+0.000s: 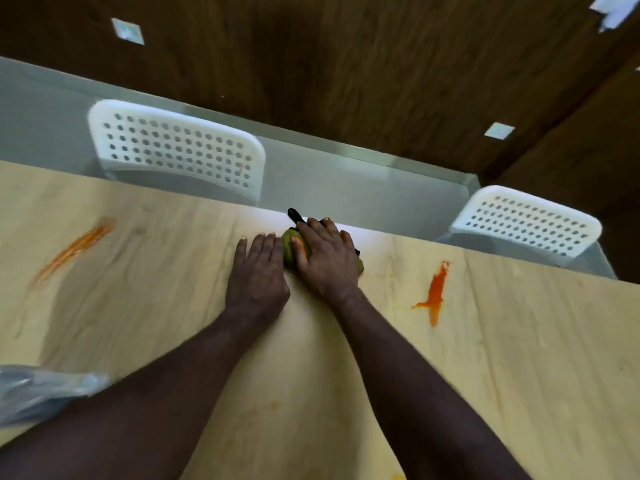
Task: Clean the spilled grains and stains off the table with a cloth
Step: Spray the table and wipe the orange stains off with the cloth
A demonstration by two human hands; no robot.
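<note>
A bunched green cloth (290, 251) lies near the far edge of the light wooden table (519, 358). My right hand (329, 261) covers it, fingers curved over the wad, thumb smeared orange. Beside it on the left, my left hand (258, 268) rests flat on the tabletop, touching the cloth's edge. A black handle-like object (295, 215) pokes out beyond my right fingers; what it is stays hidden. One thick orange stain (434, 292) sits to the right of my hands. A streaked, smeared orange stain (78, 247) lies at the far left. No grains are discernible.
Two white perforated chairs stand across the table, one at the left (176, 147) and one at the right (526, 223). A clear plastic bag (38, 389) lies at the near left edge. A small orange spot (398, 476) shows at the bottom edge.
</note>
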